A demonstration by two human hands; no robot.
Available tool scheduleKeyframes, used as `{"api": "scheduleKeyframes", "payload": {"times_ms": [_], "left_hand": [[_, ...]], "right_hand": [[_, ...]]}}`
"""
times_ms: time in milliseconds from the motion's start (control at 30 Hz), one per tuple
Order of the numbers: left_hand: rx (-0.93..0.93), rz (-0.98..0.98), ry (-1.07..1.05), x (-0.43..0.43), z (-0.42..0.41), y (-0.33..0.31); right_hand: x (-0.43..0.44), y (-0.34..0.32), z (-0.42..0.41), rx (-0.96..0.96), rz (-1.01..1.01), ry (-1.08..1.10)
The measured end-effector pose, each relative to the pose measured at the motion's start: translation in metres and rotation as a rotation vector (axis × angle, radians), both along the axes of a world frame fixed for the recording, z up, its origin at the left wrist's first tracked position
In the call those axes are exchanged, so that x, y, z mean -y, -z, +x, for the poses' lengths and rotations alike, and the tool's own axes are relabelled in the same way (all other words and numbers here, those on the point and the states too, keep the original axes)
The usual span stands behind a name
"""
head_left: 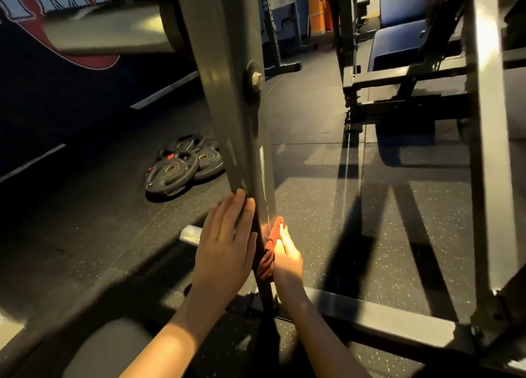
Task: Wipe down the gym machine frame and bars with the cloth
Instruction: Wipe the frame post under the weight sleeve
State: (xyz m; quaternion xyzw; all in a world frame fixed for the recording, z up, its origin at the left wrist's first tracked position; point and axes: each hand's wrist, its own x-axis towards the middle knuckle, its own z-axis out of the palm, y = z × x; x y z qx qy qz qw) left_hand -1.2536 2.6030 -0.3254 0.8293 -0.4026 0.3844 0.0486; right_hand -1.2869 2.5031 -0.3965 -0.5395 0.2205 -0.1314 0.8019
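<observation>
A grey upright post (227, 98) of the gym machine frame runs down the middle of the view to a floor bar (378, 318). My left hand (225, 246) lies flat against the post's left face, fingers straight, fingertips at the edge. My right hand (287, 258) presses a reddish-orange cloth (271, 243) against the post's right side, low down; its fingers lie along the cloth, and the cloth is partly hidden between hand and post. A large bolt (257, 80) sits higher on the post.
Several black weight plates (182, 164) lie on the rubber floor to the left. A second grey upright (489, 149) stands at the right. A blue padded bench (398, 36) and racks stand behind. A chrome bar end (191, 234) pokes out left of my hand.
</observation>
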Motion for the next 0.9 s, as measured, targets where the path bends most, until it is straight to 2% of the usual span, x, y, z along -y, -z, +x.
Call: {"api": "scheduleKeyframes", "payload": {"times_ms": [33,133,233,267,400,500,600,700,800,900], "left_hand": [[-0.007,-0.002,0.011,0.000,0.002,0.001],[0.006,-0.005,0.028,0.001,0.004,0.003],[0.004,0.001,0.035,0.000,0.006,0.002],[0.003,0.005,0.034,-0.001,0.006,0.002],[0.005,0.048,0.005,-0.003,0.004,0.000],[0.014,0.064,-0.028,-0.003,0.002,-0.002],[0.011,0.064,-0.049,0.000,-0.002,-0.003],[0.002,0.060,-0.068,0.000,-0.004,-0.003],[-0.009,0.051,-0.051,0.000,-0.006,-0.004],[-0.002,0.028,-0.044,0.001,-0.007,-0.005]], "right_hand": [[-0.004,-0.002,0.002,-0.015,0.014,-0.007],[-0.011,0.000,0.009,0.100,-0.007,0.096],[-0.008,0.003,0.007,0.166,-0.071,0.079],[-0.007,0.008,0.005,0.170,-0.026,0.059],[-0.006,0.019,0.006,0.068,0.129,0.051],[-0.007,0.000,0.003,0.130,0.085,0.081],[-0.004,-0.010,0.000,0.161,-0.077,0.126],[-0.002,-0.004,-0.003,0.166,-0.038,0.122],[0.001,0.008,0.001,0.061,-0.035,0.161],[0.004,0.017,0.008,0.041,-0.054,0.144]]}}
